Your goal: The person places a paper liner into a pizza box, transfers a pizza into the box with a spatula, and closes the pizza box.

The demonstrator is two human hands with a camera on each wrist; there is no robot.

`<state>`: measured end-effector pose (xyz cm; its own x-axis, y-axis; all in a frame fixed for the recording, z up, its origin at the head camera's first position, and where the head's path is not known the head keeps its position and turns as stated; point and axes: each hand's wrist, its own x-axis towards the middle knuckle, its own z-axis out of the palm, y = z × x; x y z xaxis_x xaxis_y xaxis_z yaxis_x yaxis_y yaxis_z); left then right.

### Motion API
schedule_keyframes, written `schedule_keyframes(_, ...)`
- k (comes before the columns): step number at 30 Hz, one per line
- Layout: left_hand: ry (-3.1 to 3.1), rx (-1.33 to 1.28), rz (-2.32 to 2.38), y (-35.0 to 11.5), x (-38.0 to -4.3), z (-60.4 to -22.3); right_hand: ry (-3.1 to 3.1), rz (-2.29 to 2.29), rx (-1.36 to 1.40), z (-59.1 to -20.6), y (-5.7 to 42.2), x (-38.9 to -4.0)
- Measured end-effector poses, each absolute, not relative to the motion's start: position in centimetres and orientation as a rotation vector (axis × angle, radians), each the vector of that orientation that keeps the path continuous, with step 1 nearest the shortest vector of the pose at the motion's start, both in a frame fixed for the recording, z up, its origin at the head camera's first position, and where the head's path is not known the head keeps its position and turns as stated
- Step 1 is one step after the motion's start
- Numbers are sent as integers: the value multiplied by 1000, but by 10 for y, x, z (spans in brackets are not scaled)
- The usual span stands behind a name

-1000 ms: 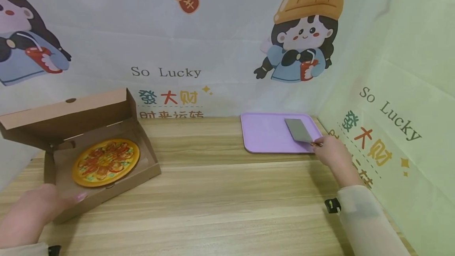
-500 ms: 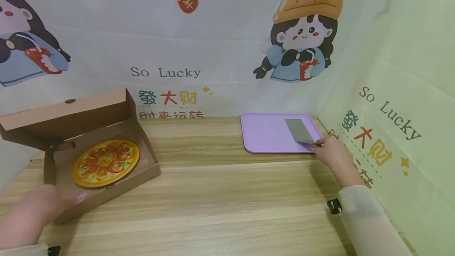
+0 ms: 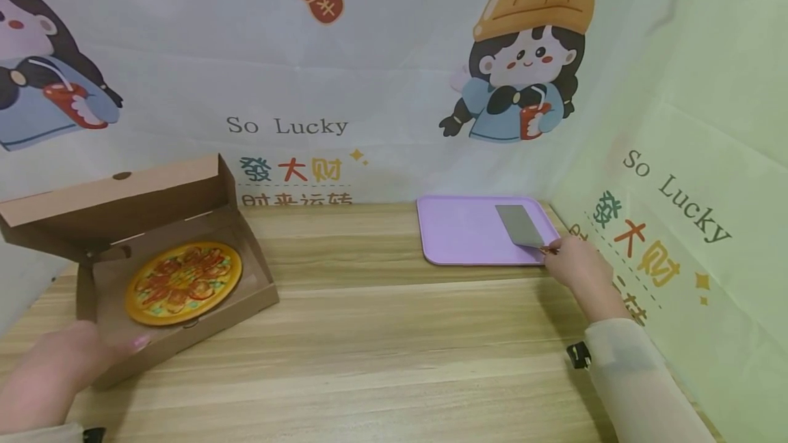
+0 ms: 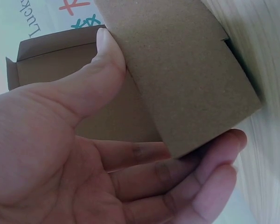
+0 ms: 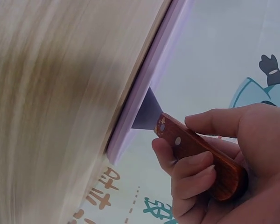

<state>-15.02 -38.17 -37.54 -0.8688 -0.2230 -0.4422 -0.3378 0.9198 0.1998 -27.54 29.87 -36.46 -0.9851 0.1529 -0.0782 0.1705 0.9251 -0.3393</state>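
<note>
At the left stands an open cardboard pizza box point(image 3: 257, 286) with a round pizza point(image 3: 185, 282) lying in it. My left hand point(image 3: 64, 364) holds the box's near left corner; the left wrist view shows the thumb over the wall's edge and the fingers point(image 4: 219, 182) curled at the corner's outer side. Far right, my right hand point(image 3: 577, 269) grips a spatula by its brown wooden handle point(image 5: 200, 158), with several fingers wrapped round it. The spatula's flat metal blade point(image 3: 519, 225) is over the purple tray point(image 3: 458, 231); whether its whole face touches the tray I cannot tell.
Box and tray both stand on a wood-grain table point(image 3: 363, 333), with bare tabletop between them. The raised box lid point(image 3: 154, 186) leans back toward the printed cloth point(image 3: 382, 74) behind. Another cloth wall point(image 3: 726, 156) runs close along the right side.
The spatula's blade has shifted very slightly to the right over the tray. My left hand, the box and the pizza look almost unchanged.
</note>
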Motion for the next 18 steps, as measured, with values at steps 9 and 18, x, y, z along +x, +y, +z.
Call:
schedule_keyframes(9, 2660, -413, 371, -380, -151, -374, 3050, -518, 219, -362, 299, -273)
schedule_keyframes(18, 2686, -380, 365, -377, -148, -369, 3044, -514, 225, -361, 298, -271)
